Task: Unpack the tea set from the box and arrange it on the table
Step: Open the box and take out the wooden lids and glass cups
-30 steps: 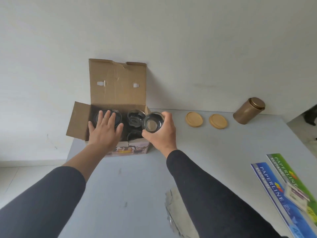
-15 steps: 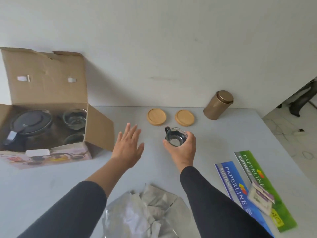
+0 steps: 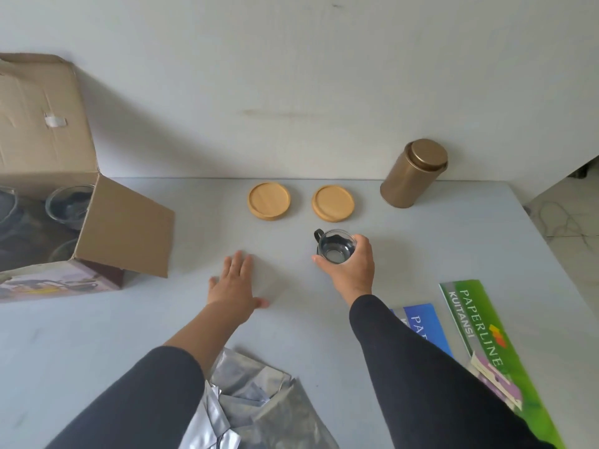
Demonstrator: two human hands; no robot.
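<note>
My right hand (image 3: 351,270) grips a small glass cup (image 3: 335,246) with a dark handle, just in front of the right one of two round wooden coasters (image 3: 333,202). The left coaster (image 3: 269,200) lies beside it near the wall. My left hand (image 3: 234,281) rests flat on the grey table (image 3: 421,247), fingers straight, holding nothing. The open cardboard box (image 3: 123,228) stands at the far left; another glass cup (image 3: 69,204) and dark pieces show inside it.
A gold tin canister (image 3: 413,173) stands at the back right by the wall. Blue (image 3: 424,325) and green receipt books (image 3: 479,338) lie at the right. Crumpled silver wrapping (image 3: 256,403) sits at the near edge between my arms.
My right hand has carried the glass cup out of the box and rightward to the coasters. My left hand left the box and came down flat on the table.
</note>
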